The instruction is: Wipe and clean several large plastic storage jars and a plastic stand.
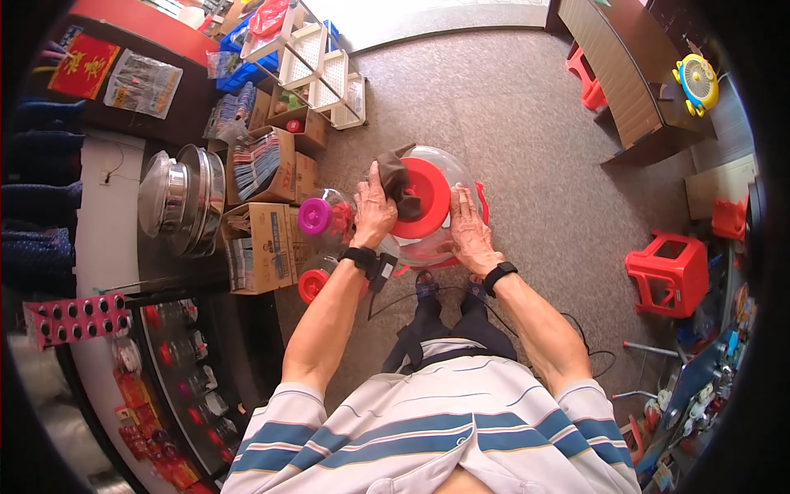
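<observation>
A large clear jar (460, 168) with a broad red lid (435, 185) stands before me, near my feet. My left hand (373, 210) is at the lid's left side with a dark brown cloth (392, 176) under its fingers. Part of that cloth drapes over the lid and hides some of it. Against the jar's right shoulder lies my right hand (472, 231), fingers stretched along the wall beside the lid. Something red (483, 204) curves out past the jar's right side. The jar's lower part is mostly hidden.
Left of the jar stand smaller clear jars with a purple lid (315, 216) and a red lid (313, 285). Beyond are cardboard boxes (271, 247) and a white tiered rack (327, 74). A red stool (669, 272) is at right. A black cable (401, 301) crosses the floor.
</observation>
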{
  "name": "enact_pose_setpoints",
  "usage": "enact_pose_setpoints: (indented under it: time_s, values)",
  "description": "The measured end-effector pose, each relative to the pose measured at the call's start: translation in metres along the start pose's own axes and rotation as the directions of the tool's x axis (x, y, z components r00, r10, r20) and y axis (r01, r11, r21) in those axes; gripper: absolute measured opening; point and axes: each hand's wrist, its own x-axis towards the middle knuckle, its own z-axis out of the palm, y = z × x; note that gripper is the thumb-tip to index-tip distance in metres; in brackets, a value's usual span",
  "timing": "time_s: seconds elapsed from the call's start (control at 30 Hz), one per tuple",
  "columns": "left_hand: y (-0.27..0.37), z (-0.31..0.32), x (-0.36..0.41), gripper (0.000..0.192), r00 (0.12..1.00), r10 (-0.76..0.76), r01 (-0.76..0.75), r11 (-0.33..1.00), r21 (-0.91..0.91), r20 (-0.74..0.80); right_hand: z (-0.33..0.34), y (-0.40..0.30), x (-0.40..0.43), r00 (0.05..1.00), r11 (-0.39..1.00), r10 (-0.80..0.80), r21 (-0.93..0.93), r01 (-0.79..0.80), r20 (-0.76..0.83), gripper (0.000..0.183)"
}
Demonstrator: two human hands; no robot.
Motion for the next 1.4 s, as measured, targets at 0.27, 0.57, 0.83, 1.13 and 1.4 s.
enact_pose_setpoints:
  time_s: [0.27, 0.57, 0.83, 1.13, 1.4]
  values:
    - [0.021, -0.001, -0.018, 0.1, 0.959, -0.266, 0.277, 0.954, -0.113, 0.102, -0.01, -0.004, -0.003, 0.999, 0.999, 0.024, 0.025, -0.025, 0.033, 0.131]
    - [0.028, -0.053, 0.035, 0.056, 0.94, -0.183, 0.176, 0.983, 0.048, 0.289, -0.003, -0.003, 0.0, 0.999, 0.999, 0.036, -0.009, -0.036, 0.026, 0.128]
    - [0.066, -0.057, 0.068, 0.055, 0.831, 0.382, -0.532, 0.759, 0.375, 0.404, 0.002, -0.003, 0.0, 0.999, 0.999, 0.044, -0.009, -0.044, 0.0, 0.134]
    - [0.099, -0.033, 0.082, 0.05, 0.396, 0.722, -0.918, 0.325, 0.228, 0.567, 0.0, -0.006, -0.005, 0.997, 0.998, 0.05, -0.021, -0.051, -0.058, 0.121]
    - [0.106, -0.009, 0.072, 0.051, 0.387, 0.62, -0.92, 0.31, 0.24, 0.683, 0.006, 0.001, 0.002, 0.981, 0.966, 0.19, 0.185, -0.179, -0.044, 0.078]
